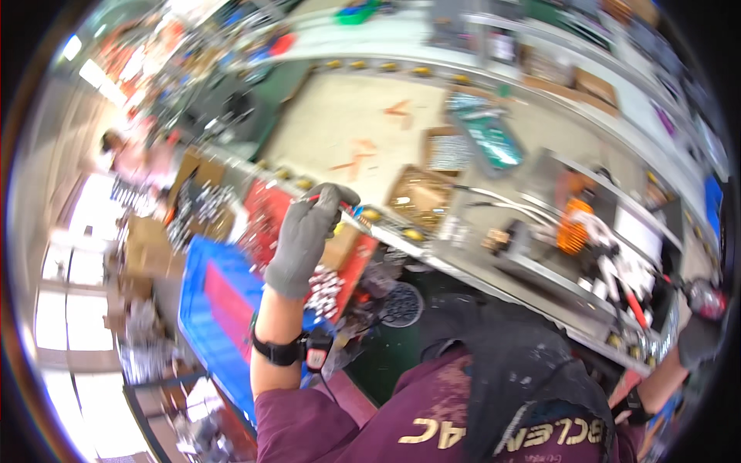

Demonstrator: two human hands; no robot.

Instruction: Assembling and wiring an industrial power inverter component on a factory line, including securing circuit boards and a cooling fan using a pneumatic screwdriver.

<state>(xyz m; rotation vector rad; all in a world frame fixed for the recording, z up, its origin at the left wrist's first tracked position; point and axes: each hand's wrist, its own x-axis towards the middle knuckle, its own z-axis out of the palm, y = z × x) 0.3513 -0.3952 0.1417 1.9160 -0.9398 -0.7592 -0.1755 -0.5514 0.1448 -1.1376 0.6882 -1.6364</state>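
My left hand (302, 243), in a grey glove, is raised over the near edge of the workbench. Its fingers are closed around a small, thin piece with red and blue parts (356, 211); blur hides its exact kind. Out at the far right, my right hand (698, 341) wears a grey glove too. A rounded red and clear object (707, 299) shows at its fingers, smeared, and the fingers seem closed on it. Beneath the left hand lies a red surface (266, 212) with many small metal parts.
Open cardboard boxes of small parts (421, 199) stand on the bench, beside a teal bag in a grey tray (494, 143). A metal bin (559, 251) holds an orange coiled hose (573, 226). At left are a blue bin (208, 309) and another person (143, 158).
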